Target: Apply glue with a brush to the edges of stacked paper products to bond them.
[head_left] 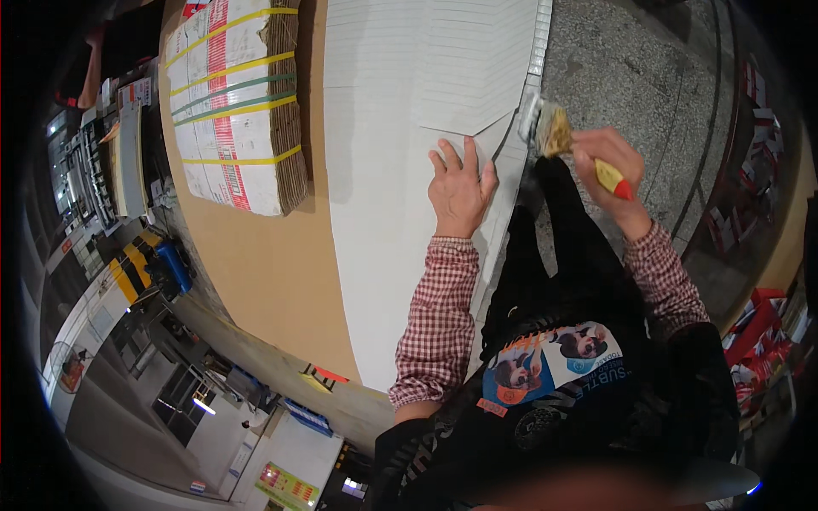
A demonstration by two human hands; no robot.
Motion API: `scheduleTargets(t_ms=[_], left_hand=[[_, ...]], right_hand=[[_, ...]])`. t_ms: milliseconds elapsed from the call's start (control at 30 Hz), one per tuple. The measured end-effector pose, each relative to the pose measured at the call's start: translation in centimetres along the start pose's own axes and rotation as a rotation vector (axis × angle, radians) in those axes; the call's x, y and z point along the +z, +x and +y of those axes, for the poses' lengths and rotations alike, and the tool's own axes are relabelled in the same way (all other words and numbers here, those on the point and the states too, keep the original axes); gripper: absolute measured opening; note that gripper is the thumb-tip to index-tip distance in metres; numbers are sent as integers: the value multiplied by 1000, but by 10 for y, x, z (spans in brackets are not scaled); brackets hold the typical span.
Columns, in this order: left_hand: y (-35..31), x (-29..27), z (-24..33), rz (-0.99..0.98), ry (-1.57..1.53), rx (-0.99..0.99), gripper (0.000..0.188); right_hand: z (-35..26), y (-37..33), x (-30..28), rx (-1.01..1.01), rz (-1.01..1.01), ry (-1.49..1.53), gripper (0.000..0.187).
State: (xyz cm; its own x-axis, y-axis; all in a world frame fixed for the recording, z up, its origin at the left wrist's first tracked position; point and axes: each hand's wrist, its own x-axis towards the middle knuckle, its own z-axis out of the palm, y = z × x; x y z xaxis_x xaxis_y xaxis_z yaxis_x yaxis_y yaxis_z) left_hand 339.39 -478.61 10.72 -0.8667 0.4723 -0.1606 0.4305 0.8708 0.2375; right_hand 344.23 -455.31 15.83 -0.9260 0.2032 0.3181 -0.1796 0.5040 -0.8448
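Note:
My left hand [460, 194] lies flat with fingers spread on a white surface [383, 238], its fingertips at the lower edge of a fanned stack of white paper or card sheets [477, 72]. My right hand [615, 162] grips a flat brush [555, 132] with a yellow and red handle. The brush head is at the right edge of the sheets, its bristles pale and slightly blurred; whether they touch the edge I cannot tell. Along that edge runs a stepped, shiny whitish strip [538, 51].
A strapped bundle of flat cardboard [230, 111] stands on the brown board [256, 272] to the left. Speckled floor [648, 68] lies right of the table. Red and white pieces [754, 341] are heaped at the far right. A blue cylinder [175, 266] stands beyond the table's left side.

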Motion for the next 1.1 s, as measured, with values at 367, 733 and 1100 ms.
scheduleTargets(t_ms=[367,733,1100], left_hand=[[-61,24,0,53,-73,-101,87],[-90,11,-23,-34,-66,-59,73],[-86,4,-30,-35,-38,-6,56]], right_hand=[[-27,-48,9,99,-84,69,4],[-27,-78,33,34,-13,-31,4],[-32,-72,31,37,7,-15,4]])
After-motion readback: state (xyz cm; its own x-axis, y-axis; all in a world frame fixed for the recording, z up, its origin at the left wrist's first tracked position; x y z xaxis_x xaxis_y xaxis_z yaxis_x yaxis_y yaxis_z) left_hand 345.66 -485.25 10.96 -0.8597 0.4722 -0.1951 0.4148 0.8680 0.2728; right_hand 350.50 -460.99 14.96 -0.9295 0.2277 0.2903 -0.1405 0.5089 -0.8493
